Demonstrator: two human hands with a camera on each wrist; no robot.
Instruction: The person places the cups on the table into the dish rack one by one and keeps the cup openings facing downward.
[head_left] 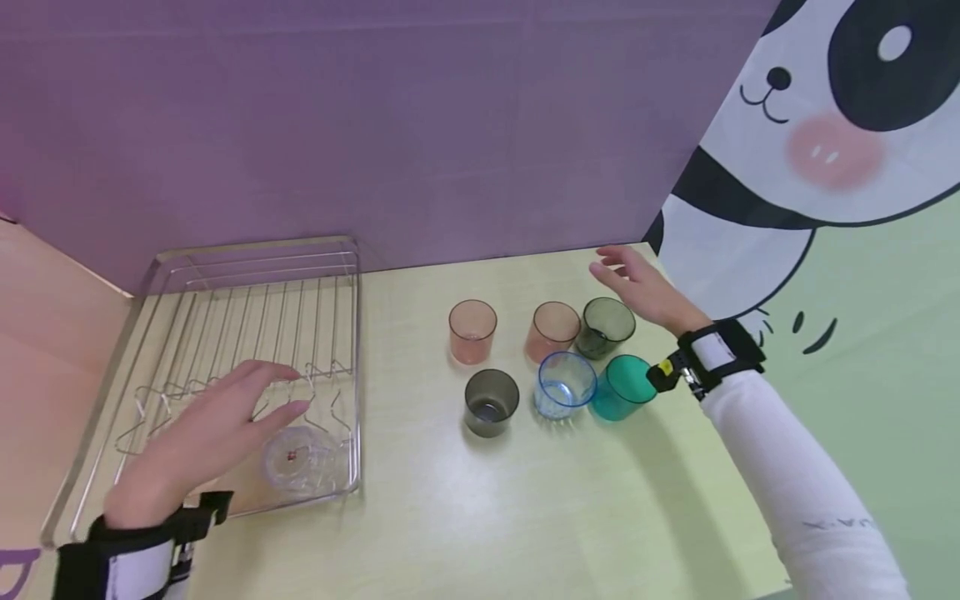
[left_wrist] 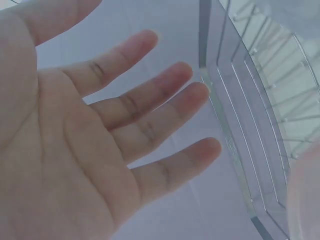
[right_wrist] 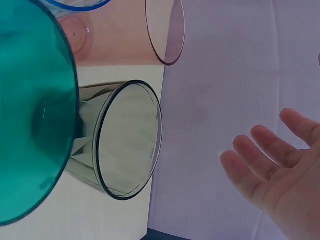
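My left hand [head_left: 213,425] hovers over the wire rack [head_left: 358,350], its fingers spread and nothing in its grasp. Beneath its thumb, a clear glass [head_left: 300,462] sits upside down in the rack's near right corner. In the left wrist view, a pinkish rounded thing [left_wrist: 306,195] shows at the right edge. My right hand [head_left: 641,287], also holding nothing, is raised beside the grey-green cup [head_left: 606,329] with loosely bent fingers. Close to that cup stand a teal cup [head_left: 622,389], a blue-rimmed clear cup [head_left: 564,387] and a pink cup [head_left: 552,333], all upright.
Left of the group, another pink cup [head_left: 472,333] stands behind a dark grey cup [head_left: 491,404] on the pale wooden table [head_left: 465,517]. A purple cloth [head_left: 420,133] hangs along the table's back edge. A panda-printed sheet [head_left: 862,250] covers the right side.
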